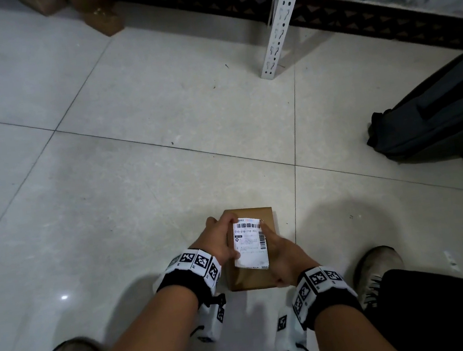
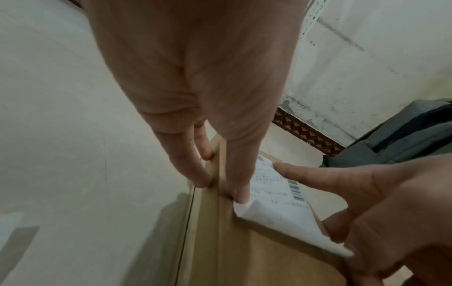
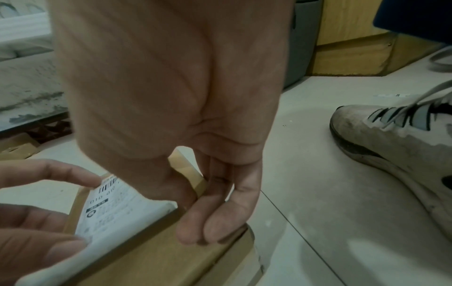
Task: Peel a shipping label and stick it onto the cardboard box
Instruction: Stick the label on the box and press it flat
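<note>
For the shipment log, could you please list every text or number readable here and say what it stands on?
"010-010-110-431": on the shipping label, under its top barcode, on the cardboard box.
Barcodes, the dark badge and the fine print on the label: too small to read.
Wrist-band squares: coded markers, no words.
Nothing else carries text.

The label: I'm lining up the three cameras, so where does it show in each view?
Head: the label is low centre, on the box, between both hands.
Left wrist: right of centre, its near corner lifted.
Right wrist: lower left, on the box top.
Shared landmark: the box under it.
</note>
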